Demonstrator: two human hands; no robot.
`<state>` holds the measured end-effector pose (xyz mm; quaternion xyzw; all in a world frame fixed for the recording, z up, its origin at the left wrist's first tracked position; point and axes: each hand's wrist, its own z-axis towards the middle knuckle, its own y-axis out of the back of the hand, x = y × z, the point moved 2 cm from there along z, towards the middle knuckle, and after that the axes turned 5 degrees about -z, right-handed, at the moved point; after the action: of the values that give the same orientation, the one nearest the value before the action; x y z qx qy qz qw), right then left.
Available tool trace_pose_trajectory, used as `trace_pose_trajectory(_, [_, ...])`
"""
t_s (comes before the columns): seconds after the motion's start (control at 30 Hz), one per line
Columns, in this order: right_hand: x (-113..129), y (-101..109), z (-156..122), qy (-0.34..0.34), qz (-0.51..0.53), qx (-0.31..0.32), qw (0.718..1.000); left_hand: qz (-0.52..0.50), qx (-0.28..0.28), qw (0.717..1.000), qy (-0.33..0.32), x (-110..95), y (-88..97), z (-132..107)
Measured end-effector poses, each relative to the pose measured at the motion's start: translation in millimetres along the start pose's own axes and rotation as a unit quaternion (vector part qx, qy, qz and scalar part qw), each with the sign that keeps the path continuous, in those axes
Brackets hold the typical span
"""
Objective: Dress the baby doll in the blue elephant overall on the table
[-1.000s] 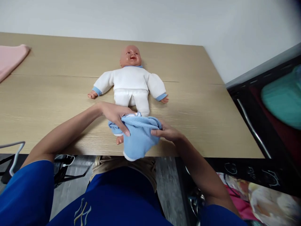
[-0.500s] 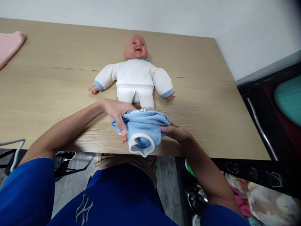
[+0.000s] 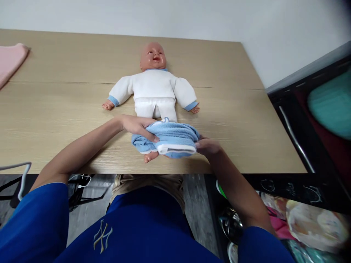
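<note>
A baby doll in a white top with blue cuffs lies on its back on the table, head away from me. Light blue pants with white cuffs are bunched around its lower legs. My left hand grips the pants on the left, thumb on top of the cloth, its other fingers hidden. At their right end my right hand pinches the fabric beside the white cuff. One bare doll foot pokes out of the left cuff; the other foot is mostly covered.
Pink cloth lies at the table's far left. The wooden table's front edge runs just before my body. A black rack stands along the right side, with a teal object in it.
The right pant leg's opening, round and facing me before, is now pulled flat and sideways. More of the left foot shows below the left cuff. My left thumb has moved right.
</note>
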<state>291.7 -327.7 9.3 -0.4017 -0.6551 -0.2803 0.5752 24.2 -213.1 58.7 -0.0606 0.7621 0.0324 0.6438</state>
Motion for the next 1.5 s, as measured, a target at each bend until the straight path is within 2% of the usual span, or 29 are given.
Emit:
trace_pose_trajectory(0.1, [17.2,-14.6,-12.8,0.029,-0.041,0.002,0.999,0.023,-0.027,0.999,-0.005,-2.3,-1.1,-1.0])
trace_pose_trajectory(0.17, [28.2,-32.3,-20.9,0.059,-0.113,-0.044,0.991,0.027,-0.012,1.000,-0.002,-9.1,-9.5,-1.0])
trace_pose_trajectory(0.23, [33.8,-51.0,-26.4,0.076,-0.170,-0.144,0.972,0.018,0.034,0.999,0.003,-17.4,-24.1,-0.9])
trace_pose_trajectory(0.3, [33.8,-66.1,-30.3,0.079,-0.216,-0.273,0.934,0.018,0.071,0.997,0.015,-23.0,-39.6,-0.7])
trace_pose_trajectory(0.33, [32.4,-71.9,-32.2,0.078,-0.239,-0.332,0.909,0.028,0.064,0.997,0.020,-24.0,-45.5,-0.4])
trace_pose_trajectory(0.4, [28.9,-80.9,-36.0,0.073,-0.278,-0.410,0.866,0.067,-0.002,0.997,0.025,-22.7,-51.5,0.9])
trace_pose_trajectory(0.43, [27.1,-84.6,-37.9,0.066,-0.291,-0.426,0.854,0.091,-0.046,0.994,0.026,-21.1,-52.3,1.8])
trace_pose_trajectory(0.5, [23.6,-91.3,-42.0,0.047,-0.296,-0.428,0.852,0.145,-0.122,0.981,0.032,-17.7,-52.3,3.6])
trace_pose_trajectory(0.6, [17.6,-101.8,-49.4,0.007,-0.293,-0.415,0.861,0.258,-0.176,0.948,0.054,-16.0,-54.9,5.5])
trace_pose_trajectory(0.7, [7.8,-110.5,-55.8,-0.031,-0.312,-0.426,0.849,0.393,-0.189,0.895,0.098,-19.0,-62.8,5.4])
trace_pose_trajectory(0.8, [-5.8,-114.7,-57.7,-0.063,-0.335,-0.442,0.829,0.488,-0.171,0.839,0.168,-22.3,-72.9,4.3])
trace_pose_trajectory(0.9, [-19.2,-114.2,-56.2,-0.081,-0.351,-0.452,0.816,0.527,-0.148,0.809,0.216,-21.6,-80.0,4.0])
trace_pose_trajectory(0.97, [-26.4,-111.3,-54.6,-0.067,-0.353,-0.462,0.811,0.525,-0.145,0.811,0.214,-17.1,-81.0,4.4])
trace_pose_trajectory(1.03, [-33.6,-106.7,-52.3,-0.050,-0.336,-0.463,0.818,0.507,-0.156,0.826,0.191,-9.4,-78.5,4.9])
trace_pose_trajectory(1.13, [-45.1,-98.6,-45.3,-0.019,-0.257,-0.436,0.862,0.472,-0.183,0.849,0.148,4.1,-70.5,5.2])
trace_pose_trajectory(1.2, [-50.2,-94.5,-39.5,0.029,-0.178,-0.414,0.892,0.440,-0.200,0.866,0.126,10.4,-65.1,5.1])
trace_pose_trajectory(1.27, [-52.7,-91.8,-35.0,0.079,-0.109,-0.400,0.907,0.390,-0.221,0.888,0.098,12.5,-61.7,4.7])
trace_pose_trajectory(1.37, [-55.7,-88.0,-32.5,0.118,-0.062,-0.400,0.907,0.317,-0.257,0.913,0.032,9.1,-60.6,3.6])
trace_pose_trajectory(1.5, [-63.1,-76.7,-31.9,0.145,-0.074,-0.412,0.896,0.312,-0.257,0.914,-0.024,3.1,-58.2,1.3])
